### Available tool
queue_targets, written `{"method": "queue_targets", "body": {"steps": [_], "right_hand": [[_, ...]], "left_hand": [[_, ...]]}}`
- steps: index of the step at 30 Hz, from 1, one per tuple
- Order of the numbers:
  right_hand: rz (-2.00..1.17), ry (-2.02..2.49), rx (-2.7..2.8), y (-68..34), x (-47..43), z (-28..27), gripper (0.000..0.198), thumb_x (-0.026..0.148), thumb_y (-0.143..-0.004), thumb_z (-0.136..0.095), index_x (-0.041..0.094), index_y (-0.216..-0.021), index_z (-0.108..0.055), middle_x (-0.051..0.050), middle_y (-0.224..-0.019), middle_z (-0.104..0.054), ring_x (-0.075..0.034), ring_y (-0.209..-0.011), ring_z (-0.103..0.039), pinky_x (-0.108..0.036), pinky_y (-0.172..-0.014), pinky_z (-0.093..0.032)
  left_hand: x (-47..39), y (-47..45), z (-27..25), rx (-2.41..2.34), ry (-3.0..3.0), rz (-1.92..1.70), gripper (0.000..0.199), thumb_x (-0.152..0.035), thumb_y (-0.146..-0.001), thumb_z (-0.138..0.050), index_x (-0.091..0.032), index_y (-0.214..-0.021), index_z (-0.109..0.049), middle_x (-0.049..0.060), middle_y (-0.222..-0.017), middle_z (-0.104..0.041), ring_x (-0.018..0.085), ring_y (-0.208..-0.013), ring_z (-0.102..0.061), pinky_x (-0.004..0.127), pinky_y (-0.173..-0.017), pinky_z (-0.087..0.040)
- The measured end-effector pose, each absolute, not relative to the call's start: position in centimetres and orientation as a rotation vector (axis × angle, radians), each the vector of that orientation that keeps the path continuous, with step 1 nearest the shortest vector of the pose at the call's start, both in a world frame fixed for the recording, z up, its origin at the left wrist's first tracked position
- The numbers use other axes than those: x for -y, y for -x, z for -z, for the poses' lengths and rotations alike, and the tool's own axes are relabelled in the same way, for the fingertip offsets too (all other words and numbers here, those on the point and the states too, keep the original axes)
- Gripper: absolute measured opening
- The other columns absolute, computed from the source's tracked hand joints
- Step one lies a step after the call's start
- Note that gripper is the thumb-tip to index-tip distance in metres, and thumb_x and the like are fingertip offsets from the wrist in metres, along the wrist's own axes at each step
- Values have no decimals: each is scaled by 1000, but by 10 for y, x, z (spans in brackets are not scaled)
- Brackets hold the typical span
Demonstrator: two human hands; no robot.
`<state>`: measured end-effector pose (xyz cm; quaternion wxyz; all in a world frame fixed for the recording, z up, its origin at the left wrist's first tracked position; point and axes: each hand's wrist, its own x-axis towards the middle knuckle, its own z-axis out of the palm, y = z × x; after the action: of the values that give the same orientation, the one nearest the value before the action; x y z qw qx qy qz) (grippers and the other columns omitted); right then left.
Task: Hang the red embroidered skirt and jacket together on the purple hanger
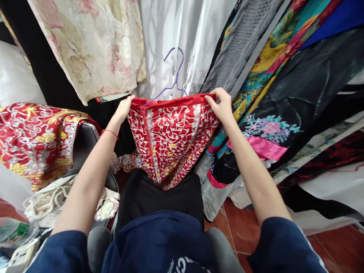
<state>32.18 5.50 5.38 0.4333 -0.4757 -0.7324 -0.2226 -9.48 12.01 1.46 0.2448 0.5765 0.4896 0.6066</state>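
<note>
A red skirt (173,132) with silver and gold embroidery is stretched between my two hands, its lower part draped towards my lap. My left hand (125,108) pinches the left end of its plain red waistband. At the opposite end, my right hand (222,104) grips the waistband between thumb and fingers. A purple wire hanger (176,76) rises from behind the waistband, its hook pointing up and left. Part of the hanger's lower wire passes over the band on the left; the rest is hidden by the cloth.
Left, a matching red embroidered garment (36,140) drapes over a dark chair back (88,142); a cream bag (51,201) lies below. A cream floral garment (96,45) hangs ahead. On the right hang a grey knit (247,41) and a black floral garment (284,110). Red tiles (241,227) form the floor.
</note>
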Motion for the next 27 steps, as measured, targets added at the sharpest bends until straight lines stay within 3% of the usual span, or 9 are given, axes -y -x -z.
{"method": "queue_targets", "body": {"steps": [3, 6, 8, 12, 14, 17, 20, 23, 27], "right_hand": [[653, 1310, 1857, -313, -48, -43, 20, 37, -97, -52, 19, -99, -61, -13, -106, -61, -29, -102, -57, -50, -91, -47], [771, 1413, 1681, -291, -39, -25, 20, 30, -97, -48, 16, -104, -61, -16, -110, -59, -32, -108, -54, -54, -93, -44], [761, 1400, 1655, -266, -32, -9, 22, 24, -97, -43, 15, -103, -61, -15, -104, -60, -30, -103, -56, -50, -91, -45], [604, 1239, 2038, -203, -17, 33, 25, 17, -96, -39, 15, -97, -64, -14, -95, -65, -26, -92, -59, -41, -85, -47], [446, 1114, 2253, -172, -14, 55, 26, 18, -96, -39, 15, -97, -65, -14, -96, -68, -26, -93, -60, -39, -85, -48], [84, 994, 2122, -133, -19, 77, 28, 32, -100, -43, 15, -112, -63, -15, -110, -69, -26, -104, -62, -40, -95, -48], [-442, 795, 1867, -103, -30, 84, 32, 43, -98, -50, 19, -118, -58, -11, -117, -68, -21, -110, -63, -36, -98, -50], [-845, 693, 1655, -80, -36, 82, 34, 47, -91, -60, 23, -115, -57, -5, -107, -68, -17, -101, -66, -30, -89, -53], [-1038, 716, 1570, -68, -34, 81, 27, 48, -89, -62, 24, -101, -59, 0, -92, -62, -14, -82, -61, -27, -78, -52]], "left_hand": [[-113, 92, -13, -1389, -1623, -1808, 34, -53, -89, -60, -19, -87, -57, 6, -89, -64, 22, -93, -66, 39, -94, -52], [-90, 83, 2, -1569, -1667, -2184, 35, -51, -87, -66, -19, -95, -54, 9, -104, -62, 24, -109, -61, 41, -105, -45], [-74, 73, 18, -1583, -1727, -2237, 34, -50, -87, -65, -19, -96, -53, 9, -102, -62, 22, -104, -62, 39, -102, -47], [-55, 51, 48, -1397, -1915, -1881, 32, -47, -84, -68, -20, -95, -55, 5, -90, -67, 18, -84, -64, 31, -83, -52], [-49, 42, 57, -1373, -1955, -1791, 26, -46, -90, -61, -20, -88, -58, 4, -86, -70, 17, -80, -66, 30, -81, -51], [-36, 36, 70, -1368, -1945, -1766, 33, -43, -100, -45, -20, -83, -62, 5, -85, -74, 18, -80, -69, 29, -83, -50], [-17, 34, 86, -1395, -1888, -1727, 31, -41, -101, -44, -19, -103, -66, 7, -91, -76, 17, -79, -71, 28, -79, -52], [4, 34, 107, -1440, -1723, -1812, 32, -40, -99, -48, -20, -120, -62, 8, -100, -77, 17, -79, -73, 27, -73, -54], [23, 36, 130, -1450, -1527, -1833, 22, -43, -95, -58, -26, -109, -64, 4, -88, -78, 19, -74, -74, 27, -65, -55]]}}
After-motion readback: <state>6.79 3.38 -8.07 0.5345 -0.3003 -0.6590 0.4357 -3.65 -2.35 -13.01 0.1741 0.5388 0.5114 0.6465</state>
